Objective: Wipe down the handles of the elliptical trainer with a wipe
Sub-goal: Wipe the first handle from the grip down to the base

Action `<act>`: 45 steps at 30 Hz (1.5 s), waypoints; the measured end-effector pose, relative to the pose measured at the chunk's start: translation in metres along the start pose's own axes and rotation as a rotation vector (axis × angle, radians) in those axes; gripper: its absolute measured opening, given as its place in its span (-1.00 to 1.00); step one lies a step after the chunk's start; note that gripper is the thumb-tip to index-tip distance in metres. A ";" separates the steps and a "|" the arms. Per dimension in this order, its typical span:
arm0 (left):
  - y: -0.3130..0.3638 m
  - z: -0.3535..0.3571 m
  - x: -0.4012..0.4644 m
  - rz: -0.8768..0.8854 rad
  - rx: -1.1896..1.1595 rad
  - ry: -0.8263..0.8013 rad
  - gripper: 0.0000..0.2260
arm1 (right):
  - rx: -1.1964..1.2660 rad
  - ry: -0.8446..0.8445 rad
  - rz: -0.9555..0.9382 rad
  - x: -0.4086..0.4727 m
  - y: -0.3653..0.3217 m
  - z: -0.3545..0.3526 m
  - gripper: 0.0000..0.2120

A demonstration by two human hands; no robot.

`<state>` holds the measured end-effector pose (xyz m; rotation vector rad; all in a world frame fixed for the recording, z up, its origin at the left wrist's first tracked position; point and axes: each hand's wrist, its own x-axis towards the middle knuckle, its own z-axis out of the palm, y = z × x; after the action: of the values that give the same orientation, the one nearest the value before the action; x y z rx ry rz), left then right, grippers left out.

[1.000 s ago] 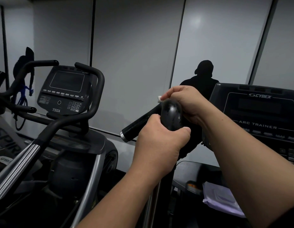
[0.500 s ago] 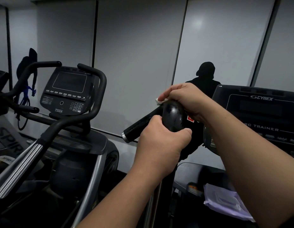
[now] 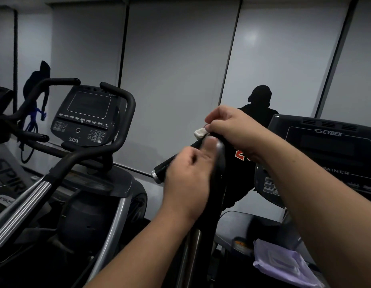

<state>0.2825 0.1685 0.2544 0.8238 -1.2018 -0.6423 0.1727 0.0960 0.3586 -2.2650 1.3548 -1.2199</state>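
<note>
1. Handle (image 3: 219, 173) of the elliptical trainer rises dark and upright in the middle of the view, and both hands are up at its top end.
2. Far off to the left of the left hand stands a neighbouring machine, its console (image 3: 84, 115) marked 750A, framed by curved black grips (image 3: 126, 113).
3. Lower on that side, a ribbed silver arm (image 3: 20, 213) slants down toward the near-left corner.
4. Just left of the left hand, a short black side grip (image 3: 161, 170) with a silver end cap pokes out from behind the knuckles.
5. Left hand (image 3: 188, 179) now: blurred, fingers loosely curled, thumb lying up along the handle. Whether it is really gripping or only resting there, I cannot tell.
6. Wipe (image 3: 200, 132): a small white wad, sitting just above the left thumb and sticking out from the fingertips of the right hand.
7. Right hand (image 3: 236, 129) reaches across the top of the handle, fingers pinching that wipe against the handle's upper end.
8. Behind the right hand, a dark silhouette (image 3: 260, 100) shows in the pale wall panels.
9. Right of the right forearm sits a Cybex console (image 3: 330, 150), screen dark.
10. Below that forearm, near the lower-right corner, lies a pale purple packet (image 3: 284, 265).
</note>
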 end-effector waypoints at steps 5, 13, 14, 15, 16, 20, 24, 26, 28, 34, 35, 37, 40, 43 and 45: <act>-0.009 -0.009 0.063 0.041 0.094 0.129 -0.80 | -0.001 0.039 -0.029 -0.009 -0.004 0.002 -0.81; -0.005 0.005 0.088 -0.005 -0.143 -0.212 -0.84 | -0.089 0.089 -0.061 -0.022 -0.014 -0.003 -0.87; -0.007 0.003 0.091 0.003 -0.143 -0.212 -0.86 | -0.073 0.107 -0.041 -0.026 -0.016 -0.001 -0.91; -0.009 0.001 0.094 0.021 -0.112 -0.204 -0.88 | -0.053 0.141 -0.021 -0.030 -0.017 0.004 -0.92; -0.012 -0.002 0.097 0.038 -0.067 -0.188 -0.89 | -0.036 0.189 -0.003 -0.033 -0.018 0.010 -0.92; -0.018 -0.008 0.102 0.120 0.203 -0.128 -0.94 | 0.073 0.406 0.017 -0.046 -0.018 0.029 -0.86; -0.012 -0.011 0.096 0.248 0.344 -0.247 -0.83 | -0.008 0.386 0.053 -0.046 -0.017 0.023 -0.91; -0.014 -0.015 0.097 0.324 0.469 -0.247 -0.87 | 0.020 0.357 0.070 -0.047 -0.018 0.024 -0.90; -0.021 -0.019 0.103 0.337 0.567 -0.197 -0.87 | 0.042 0.384 0.053 -0.050 -0.018 0.028 -0.87; -0.033 -0.014 0.103 0.367 0.525 -0.114 -0.79 | 0.049 0.464 0.006 -0.052 -0.019 0.034 -0.82; -0.035 -0.014 0.102 0.382 0.506 -0.110 -0.80 | 0.043 0.468 0.004 -0.052 -0.019 0.034 -0.83; -0.041 -0.019 0.102 0.354 0.500 -0.093 -0.85 | 0.028 0.470 -0.003 -0.054 -0.018 0.035 -0.86; -0.042 -0.021 0.106 0.279 0.493 -0.078 -0.94 | 0.010 0.459 -0.006 -0.055 -0.019 0.033 -0.88; -0.045 -0.019 0.105 0.397 0.550 -0.084 -0.89 | -0.015 0.464 -0.012 -0.054 -0.018 0.032 -0.87; -0.052 -0.025 0.106 0.405 0.567 -0.049 -0.84 | -0.016 0.462 -0.012 -0.053 -0.018 0.033 -0.87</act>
<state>0.3329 0.0598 0.2653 0.9924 -1.5699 0.0206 0.1965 0.1419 0.3200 -2.0789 1.4965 -1.8228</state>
